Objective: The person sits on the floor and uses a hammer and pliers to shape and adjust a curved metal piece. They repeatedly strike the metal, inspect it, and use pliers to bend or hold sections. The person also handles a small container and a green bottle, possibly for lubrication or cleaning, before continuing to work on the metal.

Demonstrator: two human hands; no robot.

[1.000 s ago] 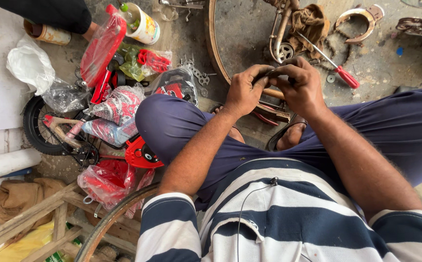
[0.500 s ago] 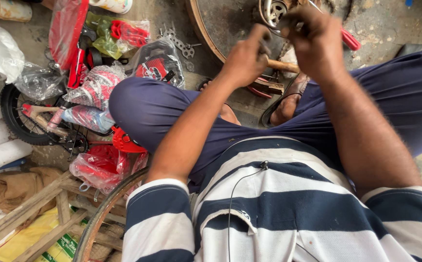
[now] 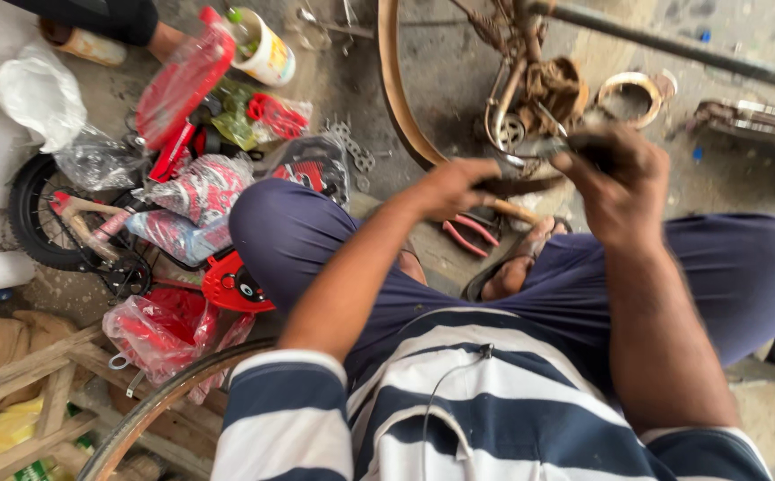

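I sit on the ground with a rusty brown bicycle wheel rim (image 3: 394, 98) in front of my knees. My left hand (image 3: 450, 189) is closed on the lower edge of that rim, beside a wooden handle (image 3: 519, 212). My right hand (image 3: 620, 183) is closed around a small metal tool whose tip is blurred, close to the rusty hub parts (image 3: 539, 89) inside the rim. Red-handled pliers (image 3: 469, 233) lie on the floor under my hands, next to my sandalled foot (image 3: 516, 272).
A small red bicycle wrapped in plastic (image 3: 182, 209) lies at left with its black tyre (image 3: 24, 214). A can (image 3: 267, 52), a white bag (image 3: 40, 93) and a loose chain (image 3: 353, 147) lie nearby. A wooden frame (image 3: 31, 379) and another rim (image 3: 151, 411) are at bottom left.
My hands were together on the rim's lower edge. The right hand has moved off to the right and up toward the hub, while the left stays on the rim.
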